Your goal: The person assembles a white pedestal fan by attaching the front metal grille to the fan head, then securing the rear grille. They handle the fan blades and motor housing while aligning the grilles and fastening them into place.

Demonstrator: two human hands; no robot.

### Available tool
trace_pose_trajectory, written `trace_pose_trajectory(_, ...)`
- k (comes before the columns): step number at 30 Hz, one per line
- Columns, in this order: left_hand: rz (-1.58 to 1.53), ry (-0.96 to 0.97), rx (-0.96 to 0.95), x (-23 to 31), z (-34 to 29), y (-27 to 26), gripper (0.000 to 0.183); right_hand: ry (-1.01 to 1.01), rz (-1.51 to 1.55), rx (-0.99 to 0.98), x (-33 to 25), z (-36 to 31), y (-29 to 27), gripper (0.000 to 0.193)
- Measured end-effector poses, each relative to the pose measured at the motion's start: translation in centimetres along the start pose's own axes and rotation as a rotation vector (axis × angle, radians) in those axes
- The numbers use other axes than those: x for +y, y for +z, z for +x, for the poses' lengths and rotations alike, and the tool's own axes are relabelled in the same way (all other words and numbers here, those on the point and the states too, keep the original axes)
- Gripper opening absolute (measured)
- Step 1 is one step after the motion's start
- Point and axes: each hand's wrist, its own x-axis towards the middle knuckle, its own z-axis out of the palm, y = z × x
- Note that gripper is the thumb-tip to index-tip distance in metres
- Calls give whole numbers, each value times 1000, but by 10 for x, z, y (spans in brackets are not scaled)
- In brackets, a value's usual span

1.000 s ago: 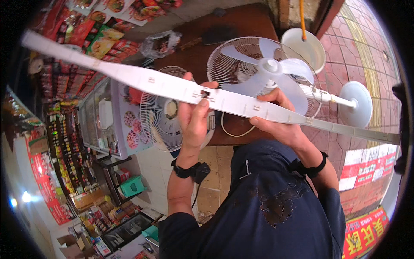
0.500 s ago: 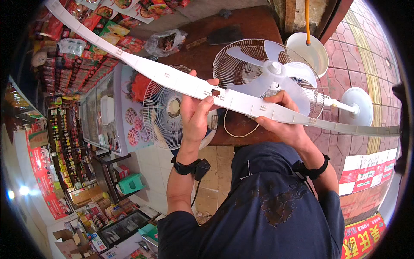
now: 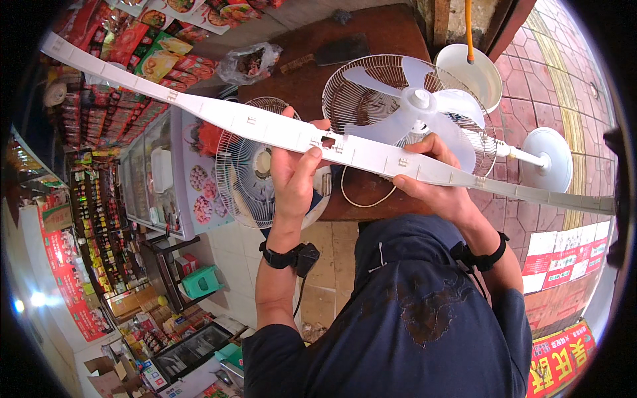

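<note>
The long strip (image 3: 373,154) looks like smooth plastic, the fan blades (image 3: 456,106) glossy plastic, the tabletop (image 3: 391,32) wood.

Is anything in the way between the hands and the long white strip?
Nothing that I can see. The left hand and the right hand both touch the white strip directly. The fan shows behind the strip, not in between.

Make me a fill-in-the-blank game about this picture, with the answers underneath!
1. The left hand and right hand hold a long plastic strip coloured ____.
2. The hand nearer the strip's small dark hole is the ____ one.
3. The thin hanging hose at the round white bucket is coloured ____.

Missing words: white; left; orange.
</note>
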Motion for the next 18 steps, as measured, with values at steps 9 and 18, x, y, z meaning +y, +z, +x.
trace_pose_trajectory(9,8,-9,5,0,0,0,71,19,44,0,3,1,1,43)
trace_pose_trajectory(18,29,60,-40,-4,3,-1,69,5,16,7,6,3,-1,43)
